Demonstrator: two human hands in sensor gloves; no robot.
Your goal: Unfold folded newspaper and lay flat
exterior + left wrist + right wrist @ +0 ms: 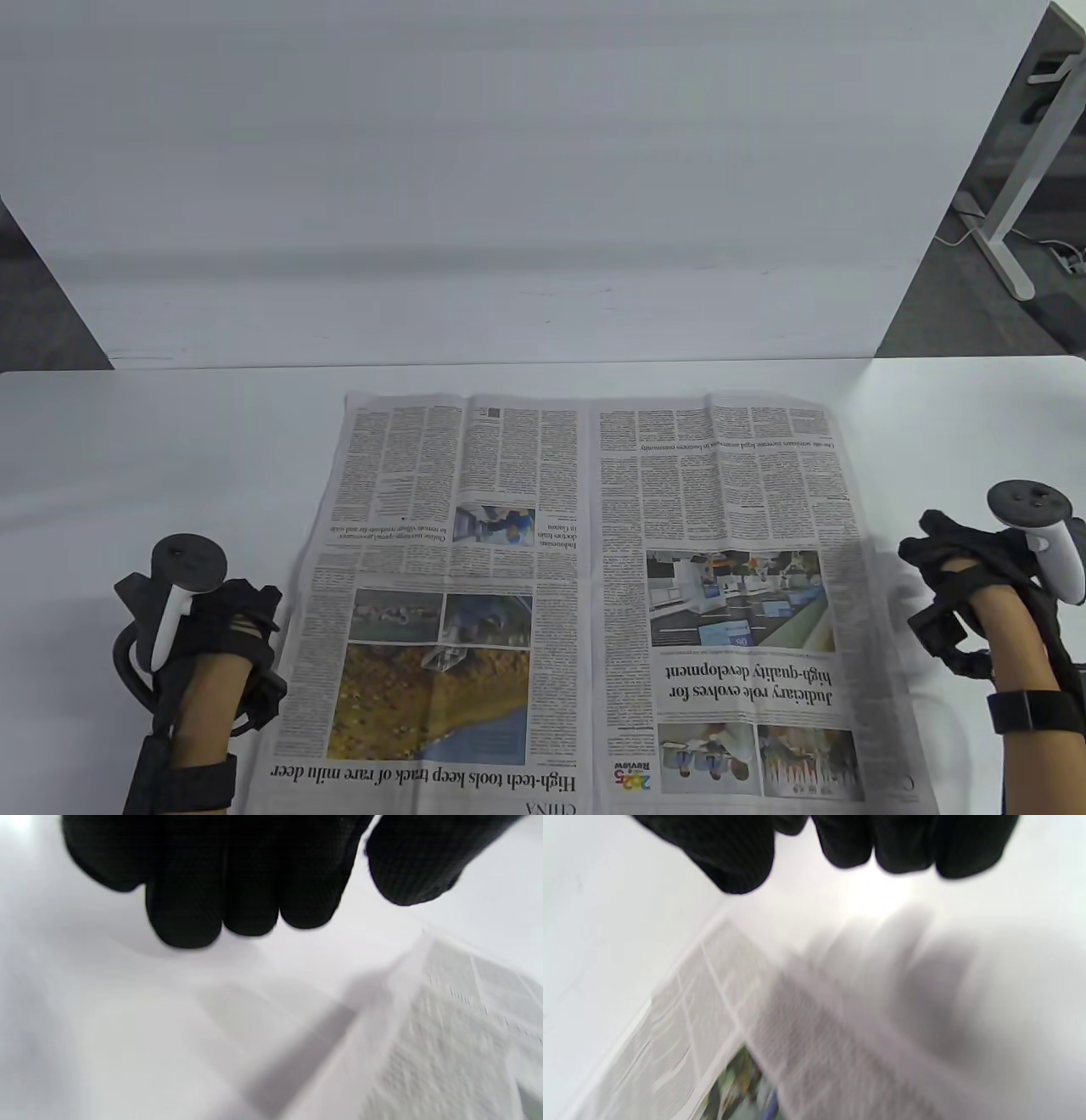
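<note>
**Newspaper Open Between Two Free Hands**

Where the white table (pixel 127 441) carried it, lay spread as a two-page sheet: the newspaper (pixel 585 594), centre fold running away from the person, headlines upside down at the near edge. Looked almost flat, with faint creases across the middle and a slight lift at the right margin. Flanked on both sides: left hand (pixel 225 624) just beside the left edge, right hand (pixel 963 586) a little off the right edge, neither touching paper. Showed, in both wrist views, gloved fingers (pixel 220 899) loosely curled over bare table, holding nothing, the page corner below and inward of each. Judged near done; any last smoothing would call for reaching inward, the left hand being slightly nearer its edge.
</note>
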